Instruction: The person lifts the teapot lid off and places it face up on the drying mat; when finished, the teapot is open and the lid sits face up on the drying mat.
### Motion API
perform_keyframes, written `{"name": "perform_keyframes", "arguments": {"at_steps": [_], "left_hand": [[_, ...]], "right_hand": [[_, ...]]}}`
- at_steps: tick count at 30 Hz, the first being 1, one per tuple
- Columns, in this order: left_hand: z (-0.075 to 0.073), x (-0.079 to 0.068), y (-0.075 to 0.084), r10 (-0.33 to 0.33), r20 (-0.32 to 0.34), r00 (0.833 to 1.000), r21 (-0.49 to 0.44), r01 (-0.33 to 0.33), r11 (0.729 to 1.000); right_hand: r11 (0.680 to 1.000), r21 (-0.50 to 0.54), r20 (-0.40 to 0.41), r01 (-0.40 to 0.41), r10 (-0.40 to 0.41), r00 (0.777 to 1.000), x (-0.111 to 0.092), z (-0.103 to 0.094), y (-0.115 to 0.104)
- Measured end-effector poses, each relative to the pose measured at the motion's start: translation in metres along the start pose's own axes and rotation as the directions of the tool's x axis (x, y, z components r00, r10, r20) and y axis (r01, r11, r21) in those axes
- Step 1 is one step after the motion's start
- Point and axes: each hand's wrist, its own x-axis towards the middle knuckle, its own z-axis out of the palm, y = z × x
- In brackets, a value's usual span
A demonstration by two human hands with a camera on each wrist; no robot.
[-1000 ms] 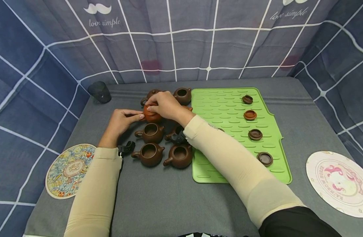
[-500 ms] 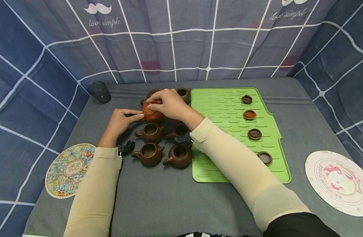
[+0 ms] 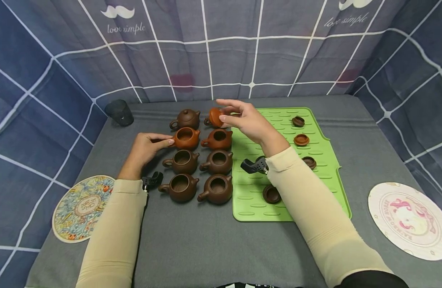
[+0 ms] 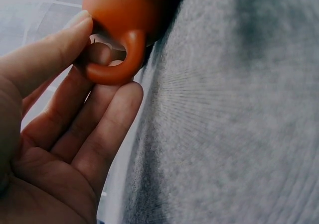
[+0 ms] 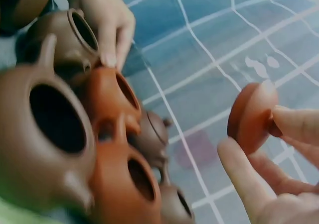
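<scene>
My left hand (image 3: pixel 145 152) pinches the handle of an orange clay teapot (image 3: pixel 185 138); the left wrist view shows thumb and fingers at its looped handle (image 4: pixel 117 72). The pot's top is uncovered and it stands on the grey cloth. My right hand (image 3: pixel 248 120) holds an orange teapot lid (image 3: pixel 216 117) by its knob, tilted on edge, in the air right of that pot. In the right wrist view the lid (image 5: pixel 253 117) sits between thumb and fingers. Behind the lid, a brown teapot at the back is mostly hidden. A second orange teapot (image 3: pixel 218 139) stands lidless nearby.
Several brown lidless teapots (image 3: pixel 182 187) stand in two columns, with one lidded brown teapot (image 3: pixel 187 119) at the back left. A green mat (image 3: pixel 250 208) bears several lids (image 3: pixel 301 140). A dark cup (image 3: pixel 119 113) and round mats (image 3: pixel 85 208) lie toward the sides.
My right hand has lifted the orange lid off the orange teapot and moved right with it, baring the pot's opening. My left hand has stayed at the handle.
</scene>
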Motion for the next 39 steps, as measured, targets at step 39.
{"name": "perform_keyframes", "arguments": {"at_steps": [39], "left_hand": [[0.000, 0.000, 0.000, 0.015, 0.008, 1.000, -0.006, -0.015, 1.000]], "right_hand": [[0.846, -0.405, -0.261, -0.348, 0.257, 0.930, -0.066, -0.063, 0.053]]}}
